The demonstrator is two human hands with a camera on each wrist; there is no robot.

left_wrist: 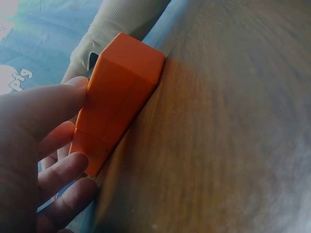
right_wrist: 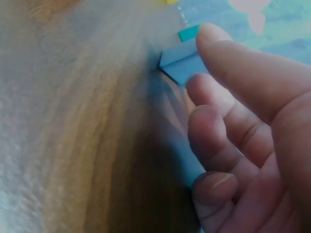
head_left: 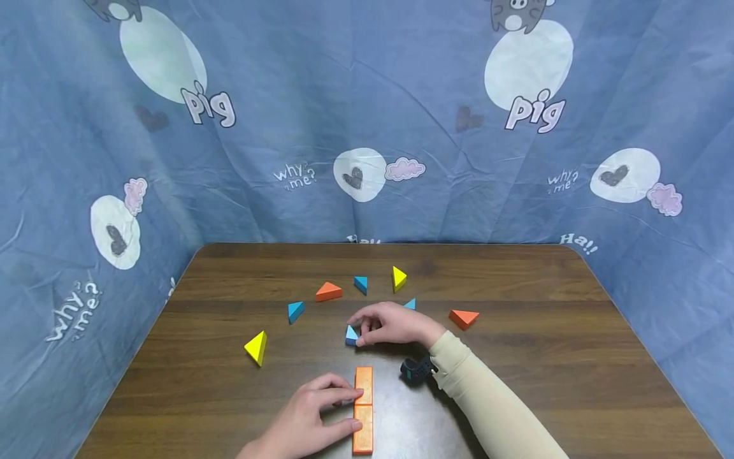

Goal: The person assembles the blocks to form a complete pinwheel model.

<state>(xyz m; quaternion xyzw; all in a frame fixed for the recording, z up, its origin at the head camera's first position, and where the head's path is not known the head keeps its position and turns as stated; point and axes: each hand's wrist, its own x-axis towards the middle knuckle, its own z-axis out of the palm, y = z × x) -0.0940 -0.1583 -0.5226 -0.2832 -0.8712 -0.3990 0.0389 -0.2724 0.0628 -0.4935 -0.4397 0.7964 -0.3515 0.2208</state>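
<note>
Two orange rectangular blocks (head_left: 364,384) lie end to end in a line at the front of the table. My left hand (head_left: 312,414) rests thumb and fingertips against their left side, not wrapped round them; the left wrist view shows the same touch on the orange block (left_wrist: 116,82). Farther forward, my right hand (head_left: 390,324) pinches a small blue triangular block (head_left: 351,338) between thumb and fingers, close over the table. In the right wrist view the thumb lies over part of this blue block (right_wrist: 182,60), while the other fingers curl below.
Around my right hand lie blue triangular blocks (head_left: 295,311), one partly hidden behind it. Yellow triangular blocks (head_left: 256,348) and red-orange ones (head_left: 463,319) are spread left, back and right. A patterned blue cloth (head_left: 401,217) hangs behind the wooden table (head_left: 545,357).
</note>
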